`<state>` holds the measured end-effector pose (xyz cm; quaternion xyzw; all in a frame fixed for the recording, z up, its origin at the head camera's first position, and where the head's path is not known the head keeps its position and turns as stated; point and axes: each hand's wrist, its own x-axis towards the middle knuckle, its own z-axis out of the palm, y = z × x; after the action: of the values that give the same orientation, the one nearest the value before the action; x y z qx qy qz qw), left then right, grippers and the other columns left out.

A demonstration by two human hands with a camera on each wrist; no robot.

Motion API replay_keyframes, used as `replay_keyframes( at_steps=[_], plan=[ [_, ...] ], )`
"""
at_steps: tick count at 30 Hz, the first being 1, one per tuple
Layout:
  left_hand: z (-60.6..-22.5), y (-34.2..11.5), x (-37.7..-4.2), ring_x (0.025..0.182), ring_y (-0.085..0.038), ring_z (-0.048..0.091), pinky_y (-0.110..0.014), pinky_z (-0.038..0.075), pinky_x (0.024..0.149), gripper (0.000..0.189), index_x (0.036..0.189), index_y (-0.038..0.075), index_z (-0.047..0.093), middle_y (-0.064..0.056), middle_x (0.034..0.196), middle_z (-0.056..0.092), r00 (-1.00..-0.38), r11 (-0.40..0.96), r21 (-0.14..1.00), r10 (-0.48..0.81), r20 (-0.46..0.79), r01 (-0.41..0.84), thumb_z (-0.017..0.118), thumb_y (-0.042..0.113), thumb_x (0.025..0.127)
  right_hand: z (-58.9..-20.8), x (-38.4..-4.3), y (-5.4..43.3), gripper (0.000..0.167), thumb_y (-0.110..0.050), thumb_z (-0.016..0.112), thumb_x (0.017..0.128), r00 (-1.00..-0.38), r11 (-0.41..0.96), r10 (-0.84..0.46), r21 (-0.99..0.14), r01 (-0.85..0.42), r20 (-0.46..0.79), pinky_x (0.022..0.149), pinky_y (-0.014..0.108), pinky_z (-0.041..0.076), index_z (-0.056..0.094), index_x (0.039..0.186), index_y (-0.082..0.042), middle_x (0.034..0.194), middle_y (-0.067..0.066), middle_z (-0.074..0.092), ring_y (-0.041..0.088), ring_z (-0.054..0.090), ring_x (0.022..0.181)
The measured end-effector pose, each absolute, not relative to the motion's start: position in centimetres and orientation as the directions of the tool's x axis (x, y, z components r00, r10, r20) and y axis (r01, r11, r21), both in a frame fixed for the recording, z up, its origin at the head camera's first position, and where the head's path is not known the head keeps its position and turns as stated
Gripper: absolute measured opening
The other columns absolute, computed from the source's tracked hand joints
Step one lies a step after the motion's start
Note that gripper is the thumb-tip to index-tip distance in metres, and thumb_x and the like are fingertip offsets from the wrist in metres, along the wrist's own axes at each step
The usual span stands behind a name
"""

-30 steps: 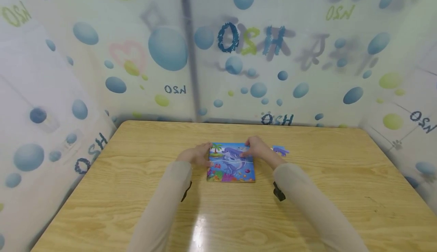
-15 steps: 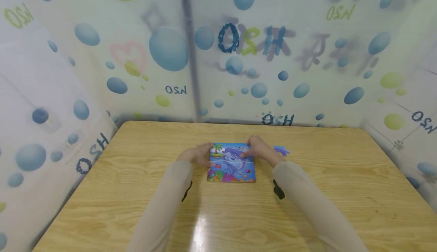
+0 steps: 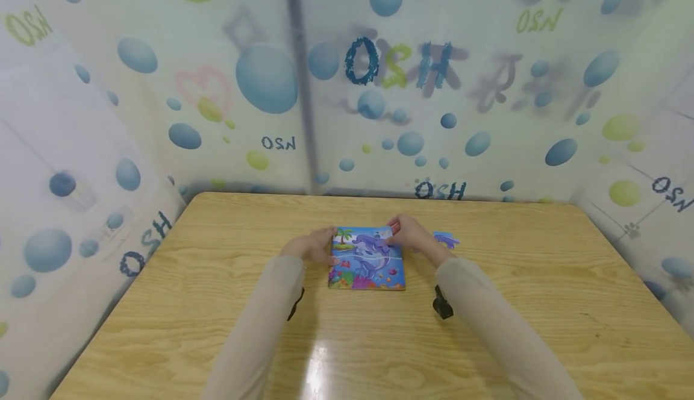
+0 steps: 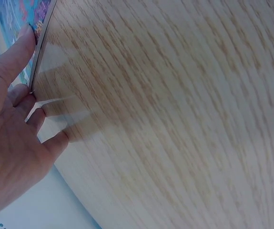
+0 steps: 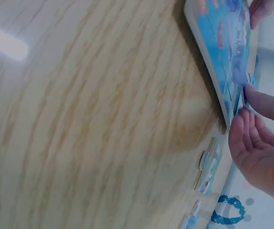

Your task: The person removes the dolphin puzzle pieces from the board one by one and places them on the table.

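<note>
A square dolphin jigsaw puzzle point(image 3: 365, 264) in its tray lies on the table, with a palm tree and coral in its picture. At its left side my left hand point(image 3: 312, 246) grips the edge; in the left wrist view the thumb point(image 4: 20, 52) lies on top and curled fingers meet the rim. My right hand point(image 3: 410, 235) is at the upper right corner, where a paler patch shows. In the right wrist view its thumb and fingers pinch a thin puzzle piece point(image 5: 244, 95), mostly hidden by the fingers.
A loose blue and purple puzzle piece point(image 3: 446, 240) lies right of my right hand. In the right wrist view, loose pieces point(image 5: 209, 167) lie beside the puzzle's corner. The wooden table point(image 3: 488, 328) ends at a patterned curtain point(image 3: 412, 105) behind.
My right fingers have drawn back slightly at the upper right corner and curled, and a paler patch shows beside them. The left hand and the puzzle stay in place.
</note>
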<state>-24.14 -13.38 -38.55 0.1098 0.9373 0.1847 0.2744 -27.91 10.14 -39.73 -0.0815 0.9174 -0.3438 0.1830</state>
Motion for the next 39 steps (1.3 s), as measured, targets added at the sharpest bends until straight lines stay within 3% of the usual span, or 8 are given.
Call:
replay_keyframes(
  at_steps=[7,15,39],
  plan=[
    [-38.5,-13.4,-24.1,0.143,-0.030,0.008,-0.045,0.011,0.116,0.080,0.147,0.009,0.011,-0.012,0.155,0.009,-0.822,0.908,0.401,0.319,-0.472,0.122,0.060,0.031,0.087,-39.7,-28.0,10.8,0.039,-0.009,0.061,0.086,-0.910,0.648,-0.312,-0.762,0.006,-0.273,0.077,0.029,0.052,0.052,0.121,0.003,0.108,0.019,0.056,0.026,0.055,0.098],
    [-38.4,-13.4,-24.1,0.143,-0.030,0.008,-0.046,0.011,0.116,0.081,0.148,0.010,0.011,-0.011,0.155,0.008,-0.823,0.910,0.398,0.313,-0.475,0.117,0.059,0.032,0.087,-39.7,-28.0,11.3,0.043,-0.003,0.058,0.087,-0.894,0.513,-0.337,-0.853,0.089,-0.296,0.085,0.032,0.053,0.045,0.127,0.007,0.120,0.027,0.050,0.029,0.059,0.101],
    [-38.7,-13.5,-24.3,0.142,-0.032,0.007,-0.046,0.010,0.116,0.081,0.147,0.006,0.011,-0.013,0.155,0.007,-0.824,0.901,0.412,0.335,-0.457,0.138,0.060,0.031,0.087,-39.4,-27.3,16.0,0.048,-0.005,0.050,0.092,-0.898,0.444,-0.300,-0.880,0.167,-0.322,0.098,0.038,0.046,0.032,0.134,0.010,0.133,0.033,0.037,0.039,0.049,0.117]
  ],
)
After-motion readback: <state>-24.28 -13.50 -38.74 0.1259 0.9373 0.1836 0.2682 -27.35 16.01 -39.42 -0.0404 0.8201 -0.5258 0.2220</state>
